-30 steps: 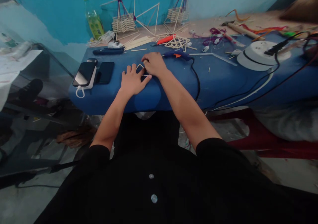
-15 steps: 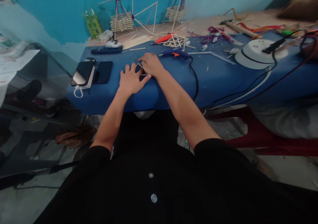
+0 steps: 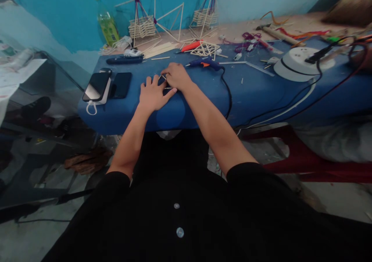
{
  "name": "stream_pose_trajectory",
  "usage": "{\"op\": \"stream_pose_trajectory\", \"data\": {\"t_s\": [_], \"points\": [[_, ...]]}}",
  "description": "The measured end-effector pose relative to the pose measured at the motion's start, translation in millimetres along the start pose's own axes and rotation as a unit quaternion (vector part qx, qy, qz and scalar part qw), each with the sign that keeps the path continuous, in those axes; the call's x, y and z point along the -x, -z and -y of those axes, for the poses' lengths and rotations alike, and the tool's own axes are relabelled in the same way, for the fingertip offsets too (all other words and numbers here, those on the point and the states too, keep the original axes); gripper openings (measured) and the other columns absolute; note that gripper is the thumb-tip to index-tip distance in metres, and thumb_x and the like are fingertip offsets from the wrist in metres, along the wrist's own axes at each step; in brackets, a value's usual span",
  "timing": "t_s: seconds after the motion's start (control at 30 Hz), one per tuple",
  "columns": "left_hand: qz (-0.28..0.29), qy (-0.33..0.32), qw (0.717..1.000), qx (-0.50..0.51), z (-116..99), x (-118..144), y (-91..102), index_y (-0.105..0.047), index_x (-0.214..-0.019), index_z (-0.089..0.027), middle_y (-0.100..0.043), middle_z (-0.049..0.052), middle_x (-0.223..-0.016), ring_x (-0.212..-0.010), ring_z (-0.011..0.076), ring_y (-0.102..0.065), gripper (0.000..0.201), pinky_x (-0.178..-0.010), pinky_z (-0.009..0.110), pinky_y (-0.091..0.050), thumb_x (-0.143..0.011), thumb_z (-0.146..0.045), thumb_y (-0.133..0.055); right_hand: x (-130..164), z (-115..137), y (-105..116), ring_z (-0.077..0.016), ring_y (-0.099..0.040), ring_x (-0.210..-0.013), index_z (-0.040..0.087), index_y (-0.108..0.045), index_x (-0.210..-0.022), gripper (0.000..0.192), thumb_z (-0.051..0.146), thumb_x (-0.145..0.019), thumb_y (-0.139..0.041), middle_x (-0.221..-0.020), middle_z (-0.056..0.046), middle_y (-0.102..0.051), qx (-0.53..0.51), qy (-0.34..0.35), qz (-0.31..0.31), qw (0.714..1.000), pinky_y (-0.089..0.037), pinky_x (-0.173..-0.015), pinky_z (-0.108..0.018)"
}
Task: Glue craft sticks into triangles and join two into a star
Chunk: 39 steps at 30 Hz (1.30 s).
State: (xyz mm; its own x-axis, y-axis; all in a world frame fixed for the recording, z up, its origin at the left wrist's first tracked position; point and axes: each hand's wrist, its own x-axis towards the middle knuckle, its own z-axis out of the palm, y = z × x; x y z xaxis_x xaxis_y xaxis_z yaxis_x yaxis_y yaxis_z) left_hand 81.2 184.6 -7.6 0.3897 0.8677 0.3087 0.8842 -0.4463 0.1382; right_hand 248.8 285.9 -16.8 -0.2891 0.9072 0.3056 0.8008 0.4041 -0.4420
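My left hand lies on the blue tabletop with its fingers spread, its forefinger and thumb beside a small frame of thin wooden sticks. From the far right side my right hand bends over the same frame, fingers curled down on a stick joint. Much of the frame is hidden under both hands. Just right of the right hand lies a blue hot glue gun with an orange trigger, its black cord trailing toward the table's front edge.
Left of my hands are a dark phone and another phone on a white block. Behind lie loose sticks, an orange cutter and stick structures. A bottle stands by the wall; a white power strip sits right.
Both hands stay in nearly the same place over the stick frame. The right fingers have shifted very slightly; the view has tilted a little.
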Motion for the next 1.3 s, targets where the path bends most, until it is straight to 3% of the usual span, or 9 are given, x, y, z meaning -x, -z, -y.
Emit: {"op": "stream_pose_trajectory", "data": {"t_s": [0.23,0.4,0.57,0.7,0.87,1.1,1.3], "points": [[0.041,0.021,0.998,-0.034,-9,5,15.5,-0.066,-0.156,-0.032,-0.053,0.015,-0.168,-0.151,0.0481,-0.047,0.071,-0.122,0.064,-0.045,-0.113,-0.076,-0.031,4,4,5,-0.0338,-0.064,-0.144,0.014,-0.075,-0.149,0.057,0.016,-0.107,-0.037,-0.152,-0.017,-0.069,0.03,0.008,0.008,0.999,-0.044,-0.133,-0.051],[0.06,0.026,0.996,-0.057,-16,7,24.4,-0.063,-0.16,-0.029,-0.051,0.016,-0.169,-0.152,0.0473,-0.047,0.072,-0.122,0.061,-0.046,-0.114,-0.072,-0.028,6,6,7,-0.0343,-0.064,-0.145,0.015,-0.071,-0.155,0.059,0.02,-0.11,-0.032,-0.157,-0.017,-0.066,0.055,0.015,0.019,0.998,-0.046,-0.132,-0.052],[0.061,0.026,0.996,-0.057,-16,7,23.7,-0.062,-0.161,-0.029,-0.05,0.017,-0.17,-0.153,0.0474,-0.046,0.074,-0.123,0.062,-0.045,-0.114,-0.073,-0.027,5,6,6,-0.0347,-0.064,-0.145,0.015,-0.07,-0.156,0.058,0.024,-0.113,-0.031,-0.157,-0.018,-0.066,0.073,0.018,0.025,0.997,-0.046,-0.132,-0.051],[0.061,0.029,0.996,-0.057,-15,6,22.5,-0.061,-0.162,-0.03,-0.05,0.016,-0.17,-0.153,0.0468,-0.046,0.074,-0.123,0.062,-0.045,-0.114,-0.073,-0.027,5,6,5,-0.0334,-0.064,-0.143,0.014,-0.067,-0.159,0.061,0.017,-0.109,-0.032,-0.154,-0.018,-0.066,0.06,0.015,0.02,0.998,-0.047,-0.13,-0.05],[0.062,0.029,0.996,-0.054,-15,6,22.3,-0.061,-0.163,-0.03,-0.049,0.015,-0.171,-0.154,0.0472,-0.045,0.074,-0.124,0.062,-0.044,-0.113,-0.074,-0.027,3,3,3,-0.033,-0.066,-0.139,0.014,-0.071,-0.154,0.062,0.012,-0.103,-0.036,-0.149,-0.018,-0.068,0.045,0.019,0.015,0.999,-0.05,-0.128,-0.048],[0.063,0.029,0.996,-0.056,-15,6,23.6,-0.06,-0.163,-0.03,-0.05,0.016,-0.17,-0.153,0.0468,-0.046,0.074,-0.124,0.062,-0.045,-0.114,-0.073,-0.028,1,-2,1,-0.0346,-0.066,-0.139,0.014,-0.077,-0.146,0.059,0.017,-0.107,-0.034,-0.146,-0.018,-0.07,0.025,0.021,0.012,0.999,-0.048,-0.13,-0.054],[0.052,0.027,0.997,-0.052,-11,5,17.6,-0.062,-0.162,-0.031,-0.05,0.016,-0.171,-0.154,0.0485,-0.045,0.077,-0.123,0.063,-0.045,-0.112,-0.078,-0.027,0,-4,-1,-0.037,-0.067,-0.137,0.01,-0.069,-0.156,0.06,0.021,-0.106,-0.037,-0.145,-0.02,-0.071,0.024,0.033,0.003,0.999,-0.05,-0.129,-0.057]]}}
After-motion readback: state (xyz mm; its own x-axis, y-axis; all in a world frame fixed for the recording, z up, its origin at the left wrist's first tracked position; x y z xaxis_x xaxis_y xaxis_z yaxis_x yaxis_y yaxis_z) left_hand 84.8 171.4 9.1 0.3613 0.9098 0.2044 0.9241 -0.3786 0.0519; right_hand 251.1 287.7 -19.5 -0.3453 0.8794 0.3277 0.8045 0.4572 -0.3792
